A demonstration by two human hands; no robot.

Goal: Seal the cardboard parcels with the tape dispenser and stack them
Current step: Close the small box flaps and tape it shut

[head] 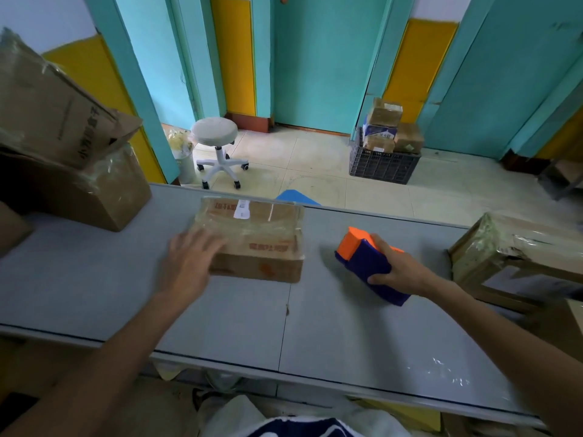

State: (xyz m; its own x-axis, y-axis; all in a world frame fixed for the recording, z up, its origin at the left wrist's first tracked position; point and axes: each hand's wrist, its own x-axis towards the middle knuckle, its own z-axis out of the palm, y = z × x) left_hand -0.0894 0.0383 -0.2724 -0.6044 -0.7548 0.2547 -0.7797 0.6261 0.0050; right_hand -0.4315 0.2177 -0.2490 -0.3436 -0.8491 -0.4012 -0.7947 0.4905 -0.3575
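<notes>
A small cardboard parcel [258, 238] wrapped in clear tape lies on the grey table [94, 279], near the far edge at the middle. My left hand [189, 263] has its fingers spread and straight, touching the parcel's near left corner. To the right, a blue and orange tape dispenser [362, 260] rests on the table. My right hand [397, 269] grips it from the right side, fingers curled over its top and thumb on its near side.
Large cardboard boxes [63, 146] are piled at the table's left end. Another taped box [517, 257] stands at the right end. Beyond the table are a white stool [217, 146] and a dark crate [383, 165] holding several parcels.
</notes>
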